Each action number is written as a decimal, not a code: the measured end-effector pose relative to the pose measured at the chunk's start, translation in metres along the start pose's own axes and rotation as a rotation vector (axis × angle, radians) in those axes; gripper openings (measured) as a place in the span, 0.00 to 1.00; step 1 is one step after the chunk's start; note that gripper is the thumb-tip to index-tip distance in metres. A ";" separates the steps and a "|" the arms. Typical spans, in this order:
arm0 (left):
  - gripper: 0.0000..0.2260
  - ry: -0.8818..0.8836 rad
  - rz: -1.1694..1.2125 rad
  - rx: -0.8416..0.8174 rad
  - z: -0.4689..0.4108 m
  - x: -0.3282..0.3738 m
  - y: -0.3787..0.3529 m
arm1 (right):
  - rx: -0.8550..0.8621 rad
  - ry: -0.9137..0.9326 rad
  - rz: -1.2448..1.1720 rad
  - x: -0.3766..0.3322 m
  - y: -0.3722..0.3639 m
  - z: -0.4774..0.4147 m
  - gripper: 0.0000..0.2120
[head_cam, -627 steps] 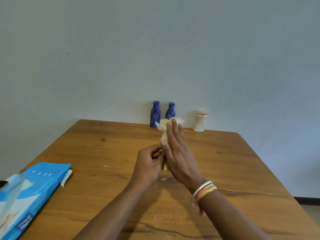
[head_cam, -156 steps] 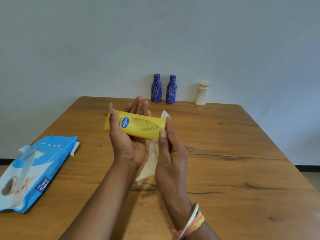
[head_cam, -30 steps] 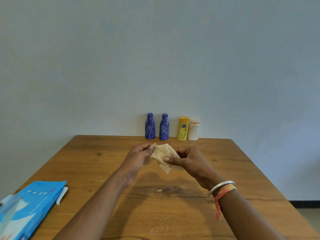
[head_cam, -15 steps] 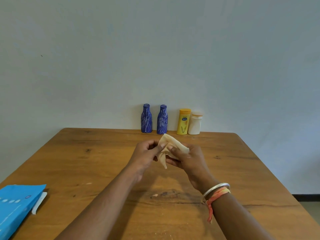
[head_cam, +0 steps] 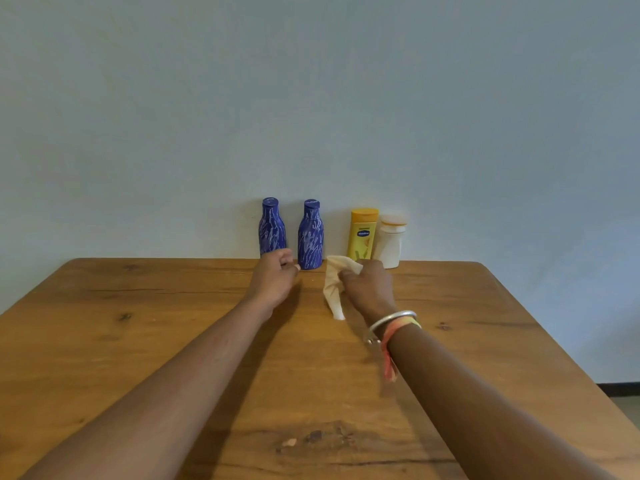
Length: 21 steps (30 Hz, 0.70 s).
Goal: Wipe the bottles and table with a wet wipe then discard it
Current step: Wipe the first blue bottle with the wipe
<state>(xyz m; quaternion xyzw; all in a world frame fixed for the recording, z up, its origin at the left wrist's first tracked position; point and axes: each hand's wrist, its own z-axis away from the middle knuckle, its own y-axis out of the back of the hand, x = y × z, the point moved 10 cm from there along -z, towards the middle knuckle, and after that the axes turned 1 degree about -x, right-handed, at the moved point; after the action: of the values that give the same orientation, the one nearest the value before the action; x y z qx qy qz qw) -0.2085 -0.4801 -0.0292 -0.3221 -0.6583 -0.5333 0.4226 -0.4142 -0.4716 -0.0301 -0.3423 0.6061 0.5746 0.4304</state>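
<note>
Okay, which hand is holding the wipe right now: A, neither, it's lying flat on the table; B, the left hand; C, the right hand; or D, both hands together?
C: the right hand grips the wipe, which hangs down from it toward the table, while the left hand, its fingers curled, is apart from the wipe and holds none of it.

left hand [head_cam: 273, 282] extended, fingers curled | right hand [head_cam: 369, 285] pinching wipe [head_cam: 333, 294]
</note>
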 end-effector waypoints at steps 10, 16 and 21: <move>0.14 -0.148 -0.113 0.019 -0.035 0.002 -0.020 | -0.234 0.053 -0.236 -0.007 -0.061 -0.042 0.12; 0.14 -0.216 0.024 0.044 -0.018 0.009 -0.001 | -0.352 0.092 -0.351 -0.013 -0.057 -0.021 0.11; 0.18 -0.060 0.530 -0.126 0.010 0.006 0.019 | -0.374 0.227 -0.303 -0.041 -0.031 0.026 0.12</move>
<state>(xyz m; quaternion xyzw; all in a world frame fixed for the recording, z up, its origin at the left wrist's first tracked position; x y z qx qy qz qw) -0.1972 -0.4663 -0.0164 -0.5242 -0.5288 -0.4343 0.5069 -0.3663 -0.4520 -0.0038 -0.5649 0.4757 0.5636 0.3699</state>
